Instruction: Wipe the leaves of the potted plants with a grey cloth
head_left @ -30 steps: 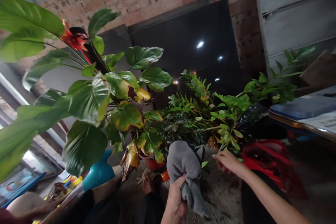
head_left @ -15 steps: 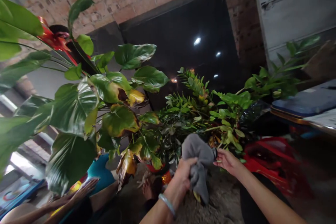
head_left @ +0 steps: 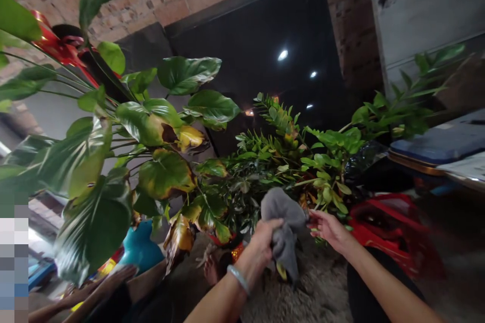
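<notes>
My left hand (head_left: 263, 237) grips a grey cloth (head_left: 282, 212) and presses it against the small glossy leaves of a bushy green plant (head_left: 280, 161). A bracelet sits on that wrist. My right hand (head_left: 328, 227) is beside the cloth, its fingers pinched on a leafy stem of the same plant. A larger plant with broad green and yellowing leaves (head_left: 151, 131) spreads out to the left.
A red object (head_left: 382, 227) lies right of the plants. A blue pad (head_left: 443, 144) rests on a table edge at far right. A teal watering can (head_left: 138, 247) and another person's hand (head_left: 109, 282) are at lower left. A brick wall with a dark panel (head_left: 265, 45) is behind.
My left hand has lifted the grey cloth up and right into the small-leaved plant. My right hand stayed on the stem. The other person's hand came into view at lower left.
</notes>
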The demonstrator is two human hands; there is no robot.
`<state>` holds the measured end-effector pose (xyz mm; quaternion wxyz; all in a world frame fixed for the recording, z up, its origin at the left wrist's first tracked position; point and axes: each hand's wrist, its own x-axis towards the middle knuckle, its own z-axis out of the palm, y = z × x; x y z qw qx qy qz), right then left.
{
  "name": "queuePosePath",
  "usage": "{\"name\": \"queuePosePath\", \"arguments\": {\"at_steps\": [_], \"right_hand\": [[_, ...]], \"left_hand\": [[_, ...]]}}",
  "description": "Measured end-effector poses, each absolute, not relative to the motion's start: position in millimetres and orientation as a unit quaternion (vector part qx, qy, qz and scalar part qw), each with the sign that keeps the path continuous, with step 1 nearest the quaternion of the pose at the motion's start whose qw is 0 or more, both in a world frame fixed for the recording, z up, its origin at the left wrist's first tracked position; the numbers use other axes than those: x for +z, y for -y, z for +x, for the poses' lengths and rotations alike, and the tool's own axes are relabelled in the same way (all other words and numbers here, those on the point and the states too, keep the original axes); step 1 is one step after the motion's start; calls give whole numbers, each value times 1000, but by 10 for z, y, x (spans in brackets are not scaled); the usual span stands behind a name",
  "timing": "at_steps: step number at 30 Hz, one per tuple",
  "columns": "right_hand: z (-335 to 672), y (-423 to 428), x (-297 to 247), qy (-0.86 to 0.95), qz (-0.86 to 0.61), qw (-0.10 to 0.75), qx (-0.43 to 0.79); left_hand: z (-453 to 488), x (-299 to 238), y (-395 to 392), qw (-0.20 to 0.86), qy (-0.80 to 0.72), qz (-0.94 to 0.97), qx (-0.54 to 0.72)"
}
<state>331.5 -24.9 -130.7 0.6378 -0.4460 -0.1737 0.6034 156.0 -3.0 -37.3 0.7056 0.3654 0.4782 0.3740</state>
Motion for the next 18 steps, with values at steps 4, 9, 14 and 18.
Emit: {"name": "queuePosePath", "arguments": {"at_steps": [4,9,14,18], "right_hand": [[3350,276,-1320,168,-442,643,602],[3330,255,-1266,185,-416,662,595],[3281,258,-1237,189,-390,674,598],[3340,329,-1258,202,-388,668,601]], "left_hand": [[1464,-187,194,708,-448,402,370],[1689,502,-254,633,-371,396,552],[1780,52,-175,627,-489,359,489],[1450,-328,410,689,-529,338,363]]}}
